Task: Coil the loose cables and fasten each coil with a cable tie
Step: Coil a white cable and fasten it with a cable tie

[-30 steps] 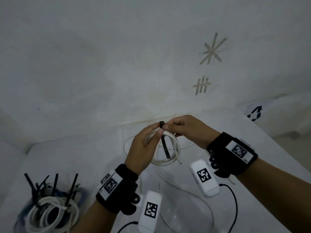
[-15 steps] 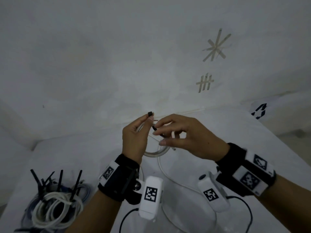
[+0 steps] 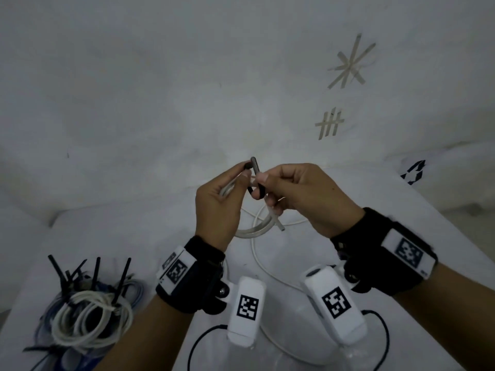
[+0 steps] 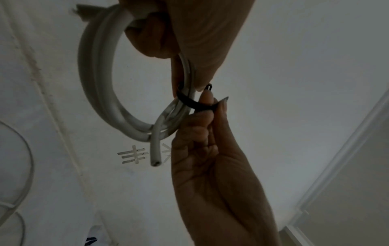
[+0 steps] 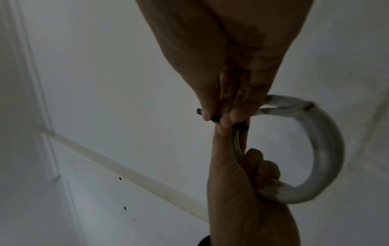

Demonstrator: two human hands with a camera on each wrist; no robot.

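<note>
I hold a small coil of white cable [image 3: 254, 229] up over the white table [image 3: 401, 210]. My left hand [image 3: 245, 172] grips the coil's top, and its thumb and forefinger pinch the head of a black cable tie [image 3: 255, 192]. The tie loops round the coil's strands. My right hand [image 3: 263, 183] pinches the tie's tail, whose tip sticks up beside the head. In the left wrist view the cable tie [image 4: 193, 104] crosses the coil [image 4: 99, 74], and a cut cable end [image 4: 154, 159] hangs down. In the right wrist view the coil [image 5: 322, 149] curves right of both hands.
A heap of tied white and blue coils [image 3: 88, 314] with black tie tails sticking up lies at the table's near left. A loose white cable [image 3: 267, 277] trails across the table below my hands. Tape marks [image 3: 330, 124] are on the wall behind. The table's edge runs along the right.
The tie hung down across the coil a second ago. My right hand has brought its tail round under the strands and up beside the head. Both hands have risen slightly.
</note>
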